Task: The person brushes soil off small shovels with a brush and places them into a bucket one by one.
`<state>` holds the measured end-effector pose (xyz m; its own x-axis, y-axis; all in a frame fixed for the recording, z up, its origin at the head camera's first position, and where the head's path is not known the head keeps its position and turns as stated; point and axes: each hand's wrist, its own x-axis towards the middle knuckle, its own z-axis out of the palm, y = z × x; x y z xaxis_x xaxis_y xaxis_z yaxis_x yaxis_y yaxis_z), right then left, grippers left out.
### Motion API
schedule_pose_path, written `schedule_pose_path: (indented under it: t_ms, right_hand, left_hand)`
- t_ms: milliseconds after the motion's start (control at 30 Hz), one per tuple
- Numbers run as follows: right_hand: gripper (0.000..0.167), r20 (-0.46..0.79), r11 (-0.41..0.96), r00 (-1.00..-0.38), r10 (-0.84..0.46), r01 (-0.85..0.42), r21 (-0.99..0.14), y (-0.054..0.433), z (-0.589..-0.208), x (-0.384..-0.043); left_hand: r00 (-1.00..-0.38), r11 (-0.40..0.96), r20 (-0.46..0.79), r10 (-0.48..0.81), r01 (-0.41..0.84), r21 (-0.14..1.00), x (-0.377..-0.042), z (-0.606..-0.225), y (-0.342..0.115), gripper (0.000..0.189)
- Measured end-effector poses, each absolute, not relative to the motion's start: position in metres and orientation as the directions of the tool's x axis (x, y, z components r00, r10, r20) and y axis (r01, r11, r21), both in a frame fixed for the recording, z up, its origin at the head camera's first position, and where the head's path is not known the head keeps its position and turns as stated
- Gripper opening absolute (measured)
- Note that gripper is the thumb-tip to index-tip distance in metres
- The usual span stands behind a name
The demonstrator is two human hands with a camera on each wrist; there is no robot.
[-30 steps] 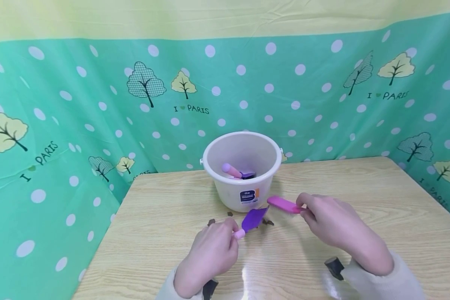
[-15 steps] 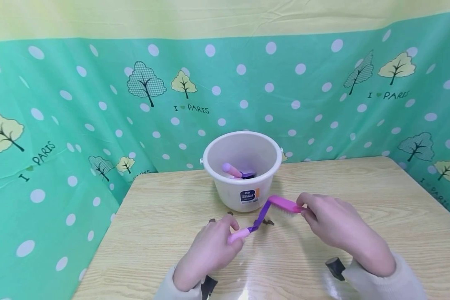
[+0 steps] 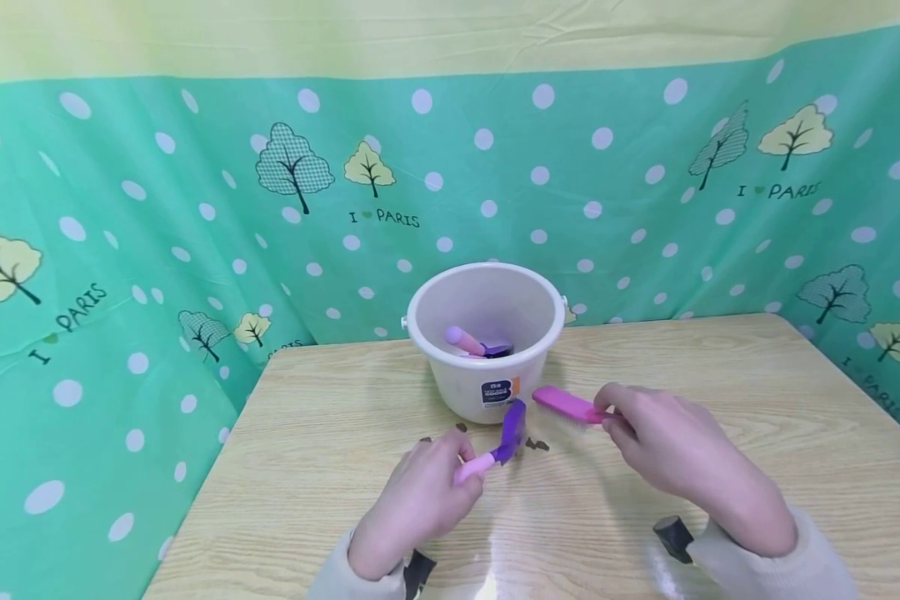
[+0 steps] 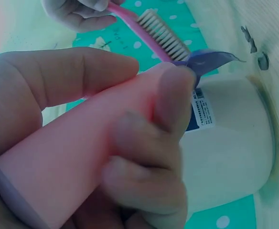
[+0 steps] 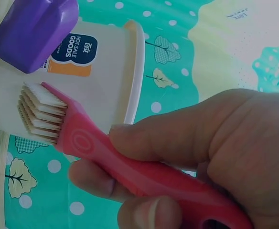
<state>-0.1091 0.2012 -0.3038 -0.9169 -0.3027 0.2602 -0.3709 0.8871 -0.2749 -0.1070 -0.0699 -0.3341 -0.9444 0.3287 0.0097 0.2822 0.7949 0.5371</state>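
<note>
My left hand (image 3: pixel 418 496) grips the pink handle (image 4: pixel 87 148) of a small toy shovel with a purple blade (image 3: pixel 513 429). The blade stands turned on its side in front of the bucket. In my right hand (image 3: pixel 667 442) is a pink brush (image 3: pixel 566 406), pinched by its handle, bristles facing down. Its head lies just right of the blade, with a small gap between them in the head view. A white bucket (image 3: pixel 457 387) stands behind both tools. Several dark brown crumbs (image 3: pixel 537 445) lie on the table by the bucket's base.
Inside the bucket lies another tool with a pink and lilac handle (image 3: pixel 465 340). The wooden table (image 3: pixel 330 417) carries everything, and a green dotted curtain (image 3: pixel 480 208) hangs behind it. Black pieces (image 3: pixel 672 537) sit at the sleeves.
My left hand has rolled the shovel: its blade rose edge-on to meet the brush head, then swung back left, away from it. The brush has barely moved.
</note>
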Motion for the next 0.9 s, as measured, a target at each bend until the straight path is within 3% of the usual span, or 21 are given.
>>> schedule_pose_path:
  t_ms: [567, 900]
  right_hand:
    - [0.016, 0.257, 0.82, -0.892, -0.373, -0.446, -0.36, 0.189, -0.299, -0.101]
    - [0.017, 0.276, 0.764, -0.863, -0.423, -0.503, -0.405, 0.178, -0.3, -0.099]
  left_hand:
    - [-0.931, 0.797, 0.047, 0.363, 0.336, 0.501, -0.105, -0.334, -0.068, 0.015]
    - [-0.945, 0.761, 0.035, 0.325, 0.283, 0.584, -0.108, -0.335, -0.069, 0.018]
